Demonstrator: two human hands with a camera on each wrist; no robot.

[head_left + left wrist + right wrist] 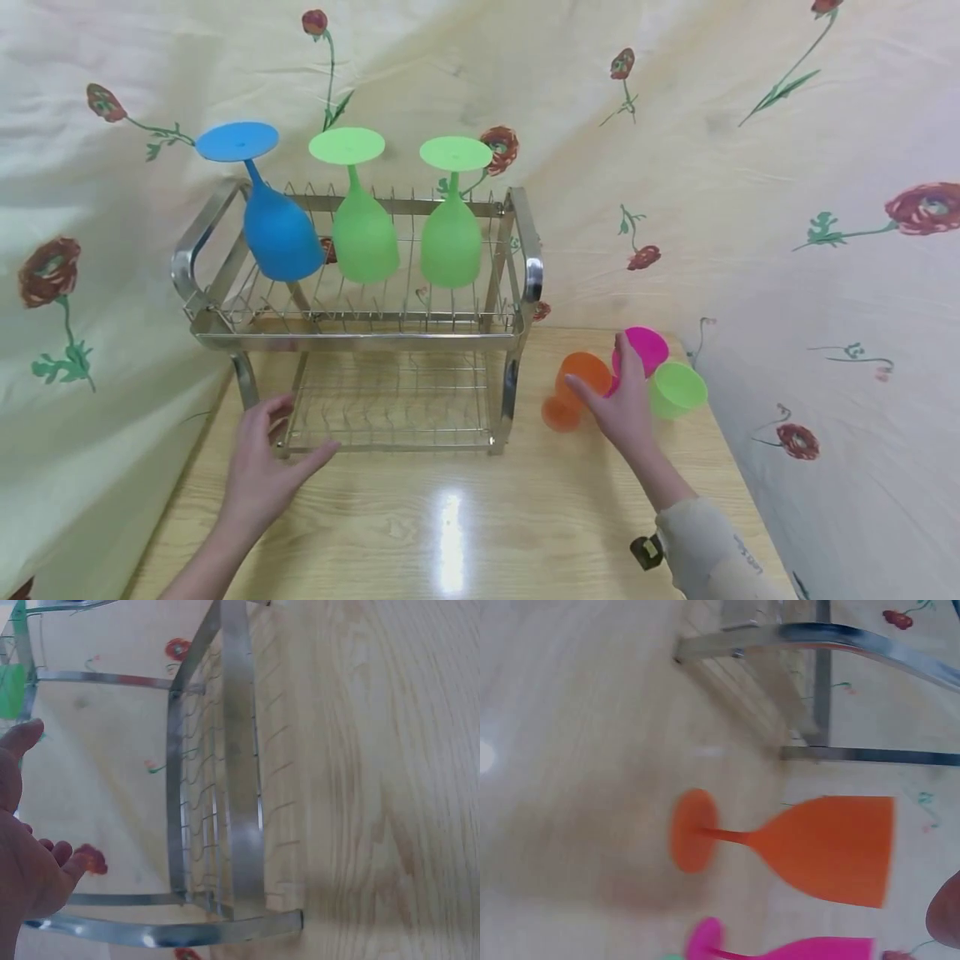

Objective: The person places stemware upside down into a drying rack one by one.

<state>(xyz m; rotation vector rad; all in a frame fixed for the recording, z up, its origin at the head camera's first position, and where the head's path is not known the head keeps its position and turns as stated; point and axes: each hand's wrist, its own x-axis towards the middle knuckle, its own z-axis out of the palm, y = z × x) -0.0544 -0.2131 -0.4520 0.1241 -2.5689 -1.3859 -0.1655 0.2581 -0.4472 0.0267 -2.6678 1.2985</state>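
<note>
My right hand [628, 408] hovers by an upright orange goblet [579, 369], thumb and fingers spread around its upper part. In the right wrist view, a gap shows between the orange goblet [829, 847] and the one fingertip in sight. Just beyond that hand stands a pink goblet [648, 350], partly covered by the fingers. A light green goblet [678, 390] is to its right. Near the lower left corner of a two-tier metal dish rack [360, 342], my left hand [258, 471] holds nothing, its thumb and fingers apart. Whether it touches the rack cannot be told.
Upside down on the rack's upper tier are a blue goblet [281, 233] and two green goblets, one in the middle [365, 237] and one at right [450, 242]. Flower-patterned cloth [585, 208] hangs behind and beside the wooden table [390, 525].
</note>
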